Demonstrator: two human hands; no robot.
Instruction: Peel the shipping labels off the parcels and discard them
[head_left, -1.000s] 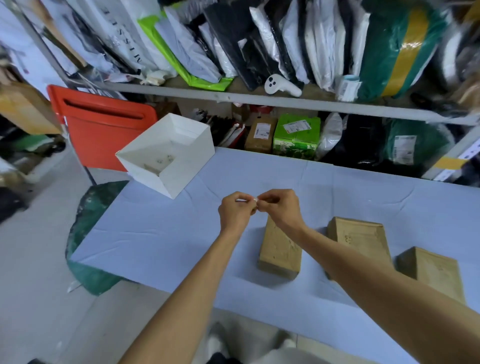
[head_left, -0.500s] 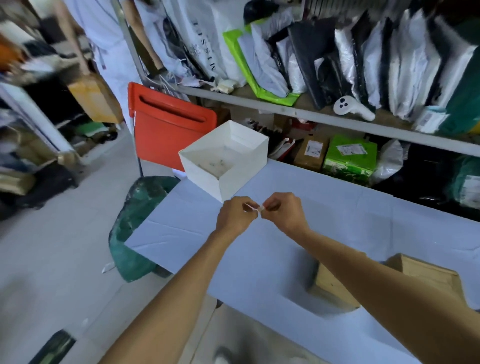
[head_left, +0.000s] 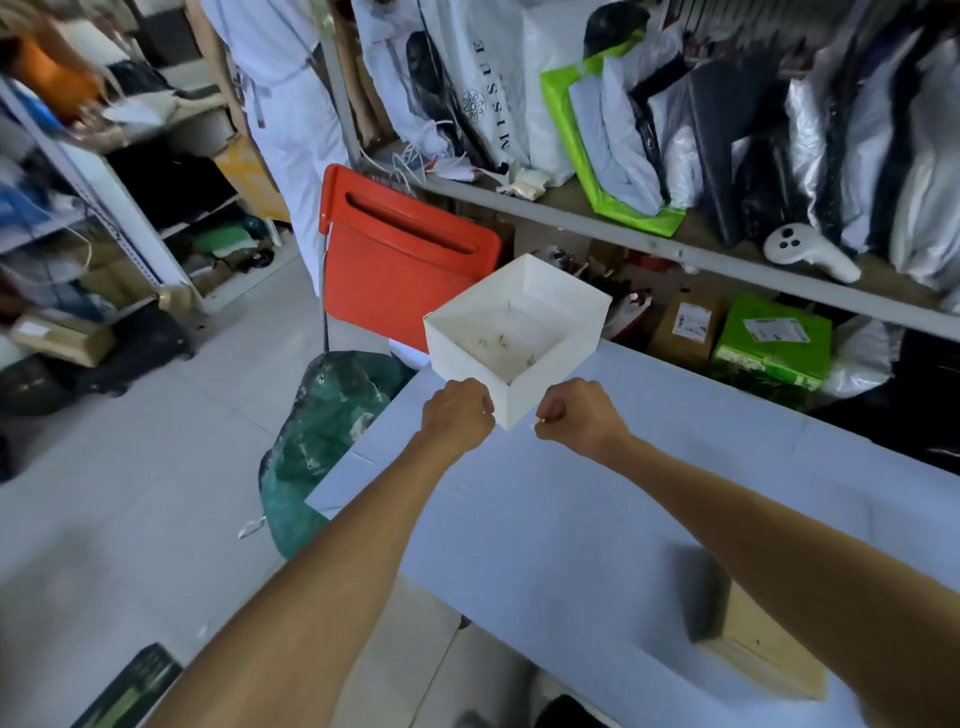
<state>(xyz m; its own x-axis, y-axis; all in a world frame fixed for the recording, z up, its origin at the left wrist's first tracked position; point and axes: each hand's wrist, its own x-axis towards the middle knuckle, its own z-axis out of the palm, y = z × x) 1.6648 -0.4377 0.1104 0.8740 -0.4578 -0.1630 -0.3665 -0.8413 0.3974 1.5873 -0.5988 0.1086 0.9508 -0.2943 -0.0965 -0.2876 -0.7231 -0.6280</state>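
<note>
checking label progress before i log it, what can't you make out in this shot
Head view only:
- Brown cardboard parcel: right forearm covers its top, so label on or off is unknowable.
- Left hand and right hand: curled fingers hide what each grip holds; white specks there are too small.
- Open white cardboard box: bits inside too small to identify.

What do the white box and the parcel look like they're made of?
White box: likely thin matte paperboard, with crisp folded corners and slim walls. Parcel: plain brown cardboard, matte, judging by its dull tan faces.
</note>
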